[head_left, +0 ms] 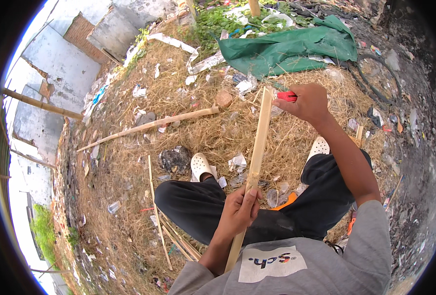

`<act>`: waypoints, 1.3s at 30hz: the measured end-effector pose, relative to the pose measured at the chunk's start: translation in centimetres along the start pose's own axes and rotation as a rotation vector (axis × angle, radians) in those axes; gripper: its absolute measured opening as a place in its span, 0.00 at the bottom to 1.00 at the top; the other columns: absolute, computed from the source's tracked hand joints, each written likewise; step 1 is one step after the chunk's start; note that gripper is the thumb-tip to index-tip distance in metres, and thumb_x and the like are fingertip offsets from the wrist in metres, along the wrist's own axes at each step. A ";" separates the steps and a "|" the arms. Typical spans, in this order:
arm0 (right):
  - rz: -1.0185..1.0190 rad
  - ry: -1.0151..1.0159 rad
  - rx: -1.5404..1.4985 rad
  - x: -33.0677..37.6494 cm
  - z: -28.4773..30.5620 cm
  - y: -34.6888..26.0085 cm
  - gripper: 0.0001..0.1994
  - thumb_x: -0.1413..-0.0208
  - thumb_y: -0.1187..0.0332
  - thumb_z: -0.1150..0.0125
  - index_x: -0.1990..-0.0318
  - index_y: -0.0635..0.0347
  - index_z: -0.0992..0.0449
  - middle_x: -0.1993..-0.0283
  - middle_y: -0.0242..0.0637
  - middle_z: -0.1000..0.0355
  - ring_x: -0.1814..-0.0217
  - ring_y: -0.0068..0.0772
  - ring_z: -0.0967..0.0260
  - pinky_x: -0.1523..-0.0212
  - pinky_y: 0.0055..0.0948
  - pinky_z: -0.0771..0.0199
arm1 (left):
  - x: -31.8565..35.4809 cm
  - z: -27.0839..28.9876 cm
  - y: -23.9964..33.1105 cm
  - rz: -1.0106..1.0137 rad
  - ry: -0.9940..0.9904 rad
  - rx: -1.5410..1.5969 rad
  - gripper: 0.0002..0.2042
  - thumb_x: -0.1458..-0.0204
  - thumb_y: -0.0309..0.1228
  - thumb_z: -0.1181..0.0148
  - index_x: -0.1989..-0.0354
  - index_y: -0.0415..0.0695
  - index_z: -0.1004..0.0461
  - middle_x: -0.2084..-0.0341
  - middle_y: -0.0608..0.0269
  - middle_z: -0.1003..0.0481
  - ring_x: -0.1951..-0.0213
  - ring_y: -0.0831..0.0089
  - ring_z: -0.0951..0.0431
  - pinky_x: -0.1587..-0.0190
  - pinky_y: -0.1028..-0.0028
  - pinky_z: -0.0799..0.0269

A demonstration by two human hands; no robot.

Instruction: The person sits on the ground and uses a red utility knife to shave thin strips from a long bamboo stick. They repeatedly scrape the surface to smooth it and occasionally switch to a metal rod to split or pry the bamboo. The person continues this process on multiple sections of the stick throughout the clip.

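A long, pale split bamboo strip (260,140) slants up from beside my body, between my knees. My left hand (238,212) is closed around its lower part. Out at the far end, my right hand (306,104) grips a red-handled cutter knife (287,96). The knife is against or very close to the strip's right edge near the tip; its blade is too small to make out clearly. The strip's far end looks split or shaved.
A bamboo pole (149,128) lies on dry grass to the left. Thin bamboo strips (178,238) rest beside my left leg. A dark rock (175,160) is near my left shoe (201,166). Green tarpaulin (291,49) lies ahead. Litter is scattered around.
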State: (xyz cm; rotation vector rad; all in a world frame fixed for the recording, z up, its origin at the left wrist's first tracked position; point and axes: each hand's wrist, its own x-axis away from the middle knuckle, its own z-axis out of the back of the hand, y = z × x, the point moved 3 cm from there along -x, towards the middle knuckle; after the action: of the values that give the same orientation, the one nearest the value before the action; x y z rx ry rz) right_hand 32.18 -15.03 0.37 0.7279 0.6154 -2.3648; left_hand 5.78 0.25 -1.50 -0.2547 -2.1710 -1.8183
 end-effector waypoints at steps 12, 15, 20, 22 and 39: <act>-0.045 -0.223 -0.213 2.6 2.9 -2.8 0.32 0.56 0.31 0.42 0.83 0.57 0.26 0.89 0.38 0.37 0.85 0.41 0.34 0.80 0.37 0.36 | 0.5 0.6 -0.3 -0.021 -0.009 0.065 0.15 0.34 0.37 0.56 0.64 0.36 0.30 0.88 0.70 0.37 0.90 0.85 0.42 0.88 0.84 0.47; 0.194 -0.293 -0.295 4.4 3.2 -6.4 0.32 0.60 0.31 0.38 0.86 0.55 0.31 0.90 0.37 0.39 0.88 0.42 0.38 0.84 0.37 0.40 | -0.4 1.6 -0.1 -0.055 0.019 0.099 0.14 0.34 0.37 0.57 0.64 0.38 0.30 0.88 0.72 0.38 0.89 0.87 0.41 0.87 0.84 0.47; 0.278 -0.342 -0.324 5.7 1.4 -8.1 0.32 0.63 0.31 0.36 0.88 0.53 0.34 0.91 0.34 0.39 0.89 0.41 0.39 0.85 0.36 0.43 | -1.1 1.1 1.0 -0.055 0.032 0.097 0.15 0.34 0.38 0.56 0.63 0.38 0.30 0.89 0.72 0.38 0.90 0.86 0.41 0.87 0.84 0.47; 0.278 -0.331 -0.323 5.6 1.3 -8.3 0.32 0.63 0.31 0.37 0.89 0.53 0.34 0.91 0.34 0.40 0.89 0.40 0.39 0.85 0.36 0.43 | -1.3 1.2 1.2 -0.065 0.031 0.093 0.15 0.34 0.38 0.56 0.64 0.38 0.30 0.89 0.72 0.38 0.90 0.86 0.42 0.87 0.84 0.47; 0.364 -0.056 -0.163 3.1 -0.1 -6.4 0.34 0.65 0.28 0.39 0.91 0.53 0.33 0.93 0.32 0.41 0.92 0.35 0.41 0.87 0.32 0.45 | -1.9 1.1 1.6 -0.082 0.059 0.039 0.15 0.34 0.37 0.56 0.65 0.36 0.31 0.89 0.70 0.38 0.91 0.85 0.42 0.88 0.83 0.46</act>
State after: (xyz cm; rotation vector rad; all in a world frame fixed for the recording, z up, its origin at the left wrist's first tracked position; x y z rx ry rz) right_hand 26.00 -11.56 -0.07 0.6378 0.5884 -1.9691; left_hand 7.93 1.77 -0.80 -0.1037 -2.2039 -1.8010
